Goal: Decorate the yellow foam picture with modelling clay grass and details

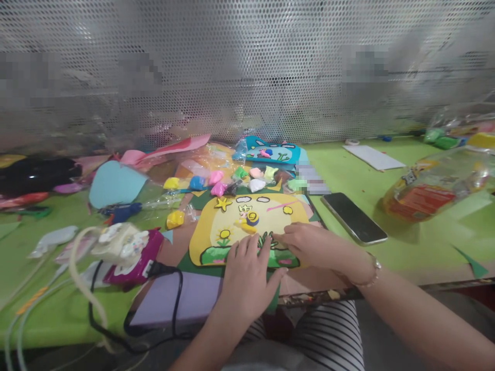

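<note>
A yellow craft picture (204,221) lies in front of me, with a clay snail (250,219), a star, a flower and a green ground strip on it. My left hand (247,273) rests on its lower edge, fingers stretched and thumb apart, holding nothing. Bent fingers of my right hand (301,242) come down at the dark green clay grass (266,240) right of the left fingertips. Whether anything small is pinched there is hidden. Behind the picture lie several small clay packets, among them a pink one (218,189) and a white one (257,185).
A black phone (353,217) and a tilted clear plastic container (436,190) are at right. On the left sit a purple power strip (133,257) with cables and a lilac sheet (178,299). A blue craft picture (270,152) lies behind, before a perforated metal panel (247,67).
</note>
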### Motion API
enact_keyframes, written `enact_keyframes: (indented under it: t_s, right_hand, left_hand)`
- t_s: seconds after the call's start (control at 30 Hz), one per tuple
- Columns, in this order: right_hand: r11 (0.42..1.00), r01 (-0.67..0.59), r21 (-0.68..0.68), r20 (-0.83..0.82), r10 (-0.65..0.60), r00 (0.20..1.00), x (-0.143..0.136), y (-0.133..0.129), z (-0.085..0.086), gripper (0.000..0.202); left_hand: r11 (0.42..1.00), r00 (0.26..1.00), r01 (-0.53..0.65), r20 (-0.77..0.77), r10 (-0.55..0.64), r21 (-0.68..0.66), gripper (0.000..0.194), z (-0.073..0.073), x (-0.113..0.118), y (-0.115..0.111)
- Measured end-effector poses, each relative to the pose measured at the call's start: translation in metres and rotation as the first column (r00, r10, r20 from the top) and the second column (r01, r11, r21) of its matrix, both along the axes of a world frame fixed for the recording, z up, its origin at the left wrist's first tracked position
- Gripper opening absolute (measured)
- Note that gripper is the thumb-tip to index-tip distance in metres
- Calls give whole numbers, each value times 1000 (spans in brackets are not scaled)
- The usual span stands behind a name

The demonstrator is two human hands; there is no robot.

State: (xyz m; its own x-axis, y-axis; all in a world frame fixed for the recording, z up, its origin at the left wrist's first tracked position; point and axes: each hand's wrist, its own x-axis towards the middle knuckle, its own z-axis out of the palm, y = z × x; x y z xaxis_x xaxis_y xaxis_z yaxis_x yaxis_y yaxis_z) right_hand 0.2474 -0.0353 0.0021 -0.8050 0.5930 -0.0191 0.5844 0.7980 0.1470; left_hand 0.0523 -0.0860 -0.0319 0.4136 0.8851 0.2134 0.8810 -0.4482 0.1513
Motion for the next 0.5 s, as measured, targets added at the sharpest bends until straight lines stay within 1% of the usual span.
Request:
enact_keyframes:
  t_s: [0.1,0.17,0.3,0.5]
  right_hand:
    - [995,69,-68,-39,-72,997,-1,1,3,20]
    - [992,86,-87,-56,-91,994,-2,1,4,21]
    - [991,81,-104,-79,-90,993,-3,1,3,23]
    - [997,46,-66,-60,-50,997,-4,-1,5,18]
  left_hand:
    - [1000,1000,-2,-3,2,-8,55,1,1,0]
    - [1000,1000,-1,-7,1,-16,55,2,1,0]
    - [1000,1000,-1,-5,1,-17,55,2,2,0]
    - [1000,1000,3,4,-3,-19,55,0,0,-1]
